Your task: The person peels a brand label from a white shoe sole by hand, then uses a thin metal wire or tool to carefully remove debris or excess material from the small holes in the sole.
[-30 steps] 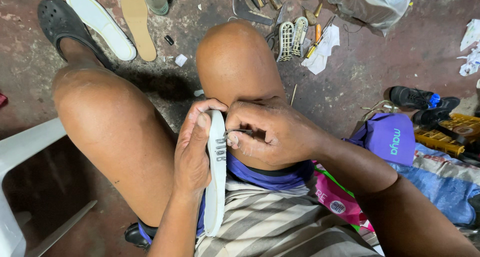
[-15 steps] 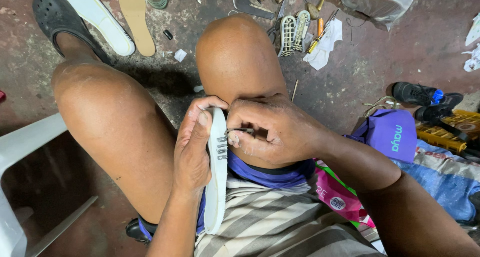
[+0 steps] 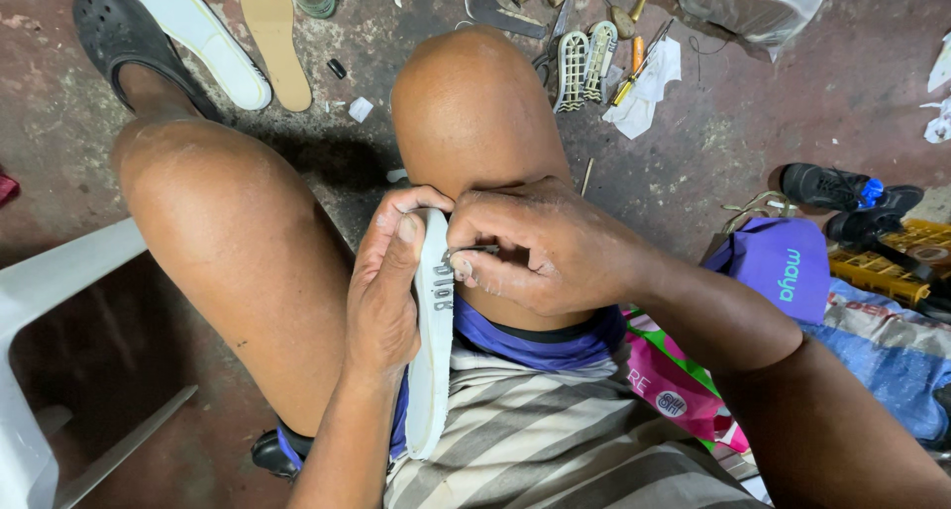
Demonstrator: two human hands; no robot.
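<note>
Both hands stay put vs. a sec ago: left hand point(image 3: 381, 301) grips white shoe sole point(image 3: 432, 370) upright, right hand point(image 3: 540, 247) pinched on its edge w/ small tool, so work continues, I think.

Bright overhead light, glare on knee point(image 3: 466, 93) at upper centre. Dark shadow on floor point(image 3: 713, 162) between legs. Centre sharp; wide-angle stretch, slight softness at frame edges.

The long white rubber shoe sole point(image 3: 432, 370) appeared matt and smooth, with raised moulded lettering. The black perforated plastic clog point(image 3: 124, 39) at far left looked matt. The concrete floor point(image 3: 753, 113) was rough and stained. The purple cloth cap point(image 3: 783, 266) at right looked soft.
</note>
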